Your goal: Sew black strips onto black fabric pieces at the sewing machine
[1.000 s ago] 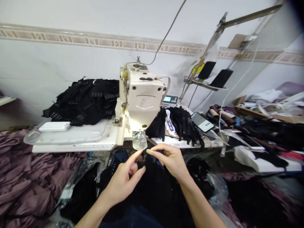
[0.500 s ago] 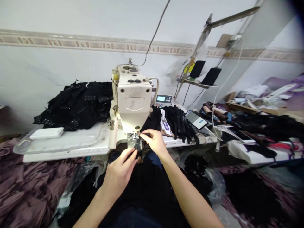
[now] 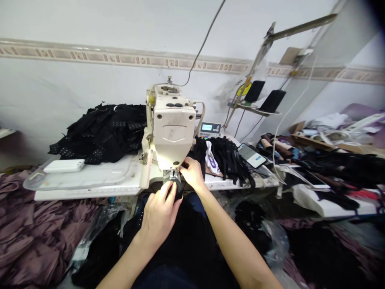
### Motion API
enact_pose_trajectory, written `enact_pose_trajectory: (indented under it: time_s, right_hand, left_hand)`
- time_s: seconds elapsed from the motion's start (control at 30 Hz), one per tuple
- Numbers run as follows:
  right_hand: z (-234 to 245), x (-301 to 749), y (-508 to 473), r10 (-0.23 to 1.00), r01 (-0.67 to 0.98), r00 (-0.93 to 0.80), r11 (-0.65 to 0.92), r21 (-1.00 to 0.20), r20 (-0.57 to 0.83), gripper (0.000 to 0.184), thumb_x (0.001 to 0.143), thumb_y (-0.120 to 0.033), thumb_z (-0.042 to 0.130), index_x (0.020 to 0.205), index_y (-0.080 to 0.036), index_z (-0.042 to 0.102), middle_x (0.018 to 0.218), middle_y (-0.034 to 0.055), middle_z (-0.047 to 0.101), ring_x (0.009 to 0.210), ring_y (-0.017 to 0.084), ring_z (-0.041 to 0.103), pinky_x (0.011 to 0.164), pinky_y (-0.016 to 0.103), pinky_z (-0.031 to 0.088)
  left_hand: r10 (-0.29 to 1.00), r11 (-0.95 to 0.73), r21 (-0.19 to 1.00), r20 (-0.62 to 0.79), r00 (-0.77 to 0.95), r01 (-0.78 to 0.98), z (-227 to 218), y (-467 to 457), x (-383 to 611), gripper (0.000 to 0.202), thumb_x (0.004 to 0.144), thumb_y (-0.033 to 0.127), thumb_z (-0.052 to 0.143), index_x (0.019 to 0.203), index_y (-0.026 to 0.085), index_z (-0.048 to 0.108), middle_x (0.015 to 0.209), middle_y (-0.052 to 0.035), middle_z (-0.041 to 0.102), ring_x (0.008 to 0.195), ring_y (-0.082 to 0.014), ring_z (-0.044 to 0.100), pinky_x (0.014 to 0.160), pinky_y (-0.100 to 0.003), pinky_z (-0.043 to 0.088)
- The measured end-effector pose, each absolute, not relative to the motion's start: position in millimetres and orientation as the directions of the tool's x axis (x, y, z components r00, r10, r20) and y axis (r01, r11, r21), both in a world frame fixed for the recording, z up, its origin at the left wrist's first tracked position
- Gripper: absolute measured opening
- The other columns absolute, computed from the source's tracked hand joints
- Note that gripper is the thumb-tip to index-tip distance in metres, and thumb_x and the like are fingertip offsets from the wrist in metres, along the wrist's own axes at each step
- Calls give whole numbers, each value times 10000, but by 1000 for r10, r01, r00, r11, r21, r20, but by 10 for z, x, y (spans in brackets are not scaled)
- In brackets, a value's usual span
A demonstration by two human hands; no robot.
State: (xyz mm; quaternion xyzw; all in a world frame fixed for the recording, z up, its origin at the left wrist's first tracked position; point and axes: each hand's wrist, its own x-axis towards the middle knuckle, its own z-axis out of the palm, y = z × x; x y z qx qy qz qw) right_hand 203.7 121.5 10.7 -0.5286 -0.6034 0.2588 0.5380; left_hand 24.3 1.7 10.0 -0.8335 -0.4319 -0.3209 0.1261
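A cream industrial sewing machine head [image 3: 173,132] stands on the white table, with its metal presser foot [image 3: 170,176] low at the front. My left hand [image 3: 159,212] is shut on a black fabric piece [image 3: 178,189] right at the foot. My right hand [image 3: 192,174] sits just beside the foot, its fingers curled over the needle area. Whatever lies under those fingers is hidden. A black garment [image 3: 177,237] spreads over my lap below both hands.
A heap of studded black fabric [image 3: 102,134] and a white power bank [image 3: 64,165] lie left of the machine. Black strips [image 3: 228,160] and a tablet [image 3: 252,155] lie to its right. Purple cloth [image 3: 30,224] is at lower left; cluttered materials [image 3: 331,164] are at right.
Both hands have moved up from above my lap to the presser foot. The black fabric has gone with my left hand to the foot, and the view has shifted slightly.
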Motion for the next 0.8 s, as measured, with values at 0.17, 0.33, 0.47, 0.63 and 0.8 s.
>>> enact_pose_trajectory:
  time_s: [0.17,0.33,0.47,0.63,0.8]
  right_hand:
    - [-104,2082,1009,951,162,219,187,-969,220,361,867,-537,739,918,-180,761,723,34,724,567,170,587,531,280,447]
    - [-412,2169,426,998,-52,-37,-50,-997,-48,501,842,-699,770,956,-212,735,773,15,696,599,155,582,471,243,434]
    - [-458,2410,123,926,54,-328,-178,-982,-186,503,634,-565,981,711,-192,654,612,-63,547,521,105,460,458,226,341]
    - [-187,2905,294,969,175,-224,-67,-982,-106,431,686,-510,961,817,-159,750,683,-39,638,611,126,537,584,250,388]
    - [56,3107,428,962,329,-270,55,-943,-38,387,792,-531,881,841,-154,808,727,-9,695,655,136,566,605,252,392]
  left_hand:
    - [675,-666,302,633,379,682,142,-44,28,346,1111,225,508,1425,206,651,1399,-137,724,1202,-257,740,976,-370,602]
    - [813,-536,542,537,224,647,-164,-115,-506,331,1089,356,571,1339,224,745,1227,-95,813,1102,-246,786,1008,-329,592]
    - [913,-406,686,276,301,604,-450,-77,-1021,376,974,575,672,1021,262,874,1034,-70,867,908,-292,833,857,-323,650]
    - [973,-22,863,-97,208,505,-626,66,-1437,491,650,682,902,883,250,883,976,-81,867,924,-343,817,799,-340,660]
    - [933,300,952,-305,-190,-51,-752,138,-1343,479,443,353,1055,703,192,686,715,-6,788,648,-174,727,603,-209,589]
